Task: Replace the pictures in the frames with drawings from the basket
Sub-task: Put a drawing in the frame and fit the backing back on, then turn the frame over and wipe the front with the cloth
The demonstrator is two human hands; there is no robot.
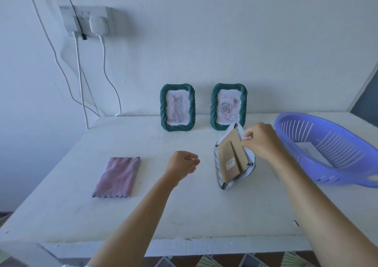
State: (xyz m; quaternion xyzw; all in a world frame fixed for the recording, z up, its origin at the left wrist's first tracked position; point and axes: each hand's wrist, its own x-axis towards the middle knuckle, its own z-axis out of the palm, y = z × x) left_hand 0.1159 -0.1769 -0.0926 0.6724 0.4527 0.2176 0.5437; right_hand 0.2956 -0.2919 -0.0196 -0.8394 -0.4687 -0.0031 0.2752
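Two green twisted frames stand against the wall: the left frame [177, 107] shows a cat drawing, the right frame [228, 106] a rose drawing. A third, pale frame [233, 160] stands tilted on the table with its brown cardboard back and stand facing me. My right hand [259, 141] pinches the frame's upper right edge. My left hand [183, 163] hovers over the table to the left of it, fingers loosely curled, holding nothing. The blue basket [327, 150] sits at the right with white paper [306, 147] inside.
A folded pink cloth [117, 176] lies on the left of the white table [163, 215]. A wall socket [87, 20] with plugs and hanging cables is at the upper left. The table's front edge is near me.
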